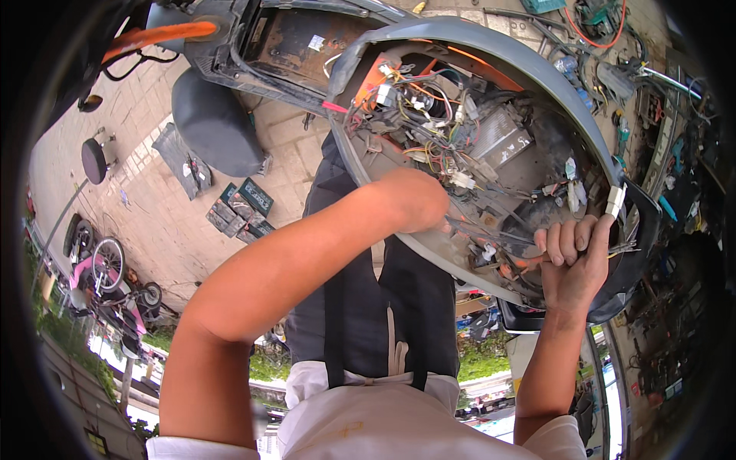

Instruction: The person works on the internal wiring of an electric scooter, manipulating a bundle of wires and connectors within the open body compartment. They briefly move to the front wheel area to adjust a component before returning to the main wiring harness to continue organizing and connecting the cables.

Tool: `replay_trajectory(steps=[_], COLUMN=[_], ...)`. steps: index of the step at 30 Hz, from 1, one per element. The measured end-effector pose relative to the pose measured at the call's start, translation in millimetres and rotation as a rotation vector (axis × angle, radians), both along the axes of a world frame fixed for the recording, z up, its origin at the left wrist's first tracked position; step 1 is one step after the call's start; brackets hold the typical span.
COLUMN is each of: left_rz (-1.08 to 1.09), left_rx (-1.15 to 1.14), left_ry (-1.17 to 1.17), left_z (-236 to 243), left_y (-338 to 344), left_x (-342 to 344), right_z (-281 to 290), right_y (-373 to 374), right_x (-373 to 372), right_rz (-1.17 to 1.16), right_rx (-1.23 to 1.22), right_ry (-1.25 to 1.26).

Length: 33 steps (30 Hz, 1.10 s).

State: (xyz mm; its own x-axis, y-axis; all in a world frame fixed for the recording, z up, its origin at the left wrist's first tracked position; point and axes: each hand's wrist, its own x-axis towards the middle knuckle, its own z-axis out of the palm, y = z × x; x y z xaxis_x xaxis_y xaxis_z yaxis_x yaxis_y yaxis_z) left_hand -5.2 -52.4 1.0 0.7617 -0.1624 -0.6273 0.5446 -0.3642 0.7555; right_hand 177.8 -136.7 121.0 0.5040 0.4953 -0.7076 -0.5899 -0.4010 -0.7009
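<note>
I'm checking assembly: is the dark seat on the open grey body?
No, the dark seat lies on the paving, left of the grey body.

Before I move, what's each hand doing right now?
Left hand: fingers hidden; cannot tell.
Right hand: curled; whether it grips anything cannot be told.

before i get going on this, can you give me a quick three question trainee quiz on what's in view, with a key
1. True or false: the long dark seat is mounted on the grey shell.

2. Multiple choice: of the left hand and the right hand, which is nearer the long dark seat in this view?
A) the right hand
B) the left hand
C) both equally near

3. Fill in the gap: the silver finned box sits ____ the grey shell, among wires and connectors.

Key:
1. False; it lies apart, on the paved ground.
2. B
3. inside
</note>
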Motion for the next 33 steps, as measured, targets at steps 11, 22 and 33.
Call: replay_trajectory(steps=[11, 22, 33], left_rz=[0.09, 0.477, 1.021], left_rx=[-0.055, 0.19, 0.152], left_ry=[-0.067, -0.405, -0.598], left_z=[40.1, 37.2, 12.3], left_y=[-2.5, -33.8, -0.3], left_x=[-5.5, -20.4, -52.2], right_z=[-17.3, -7.1, 38.3], right_y=[-0.2, -0.6, -41.5], right_x=[-14.3, 2.6, -55.9], right_rz=[0.224, 0.153, 0.32], right_rx=[0.077, 0.164, 0.016], right_ry=[-0.042, 0.091, -0.474])
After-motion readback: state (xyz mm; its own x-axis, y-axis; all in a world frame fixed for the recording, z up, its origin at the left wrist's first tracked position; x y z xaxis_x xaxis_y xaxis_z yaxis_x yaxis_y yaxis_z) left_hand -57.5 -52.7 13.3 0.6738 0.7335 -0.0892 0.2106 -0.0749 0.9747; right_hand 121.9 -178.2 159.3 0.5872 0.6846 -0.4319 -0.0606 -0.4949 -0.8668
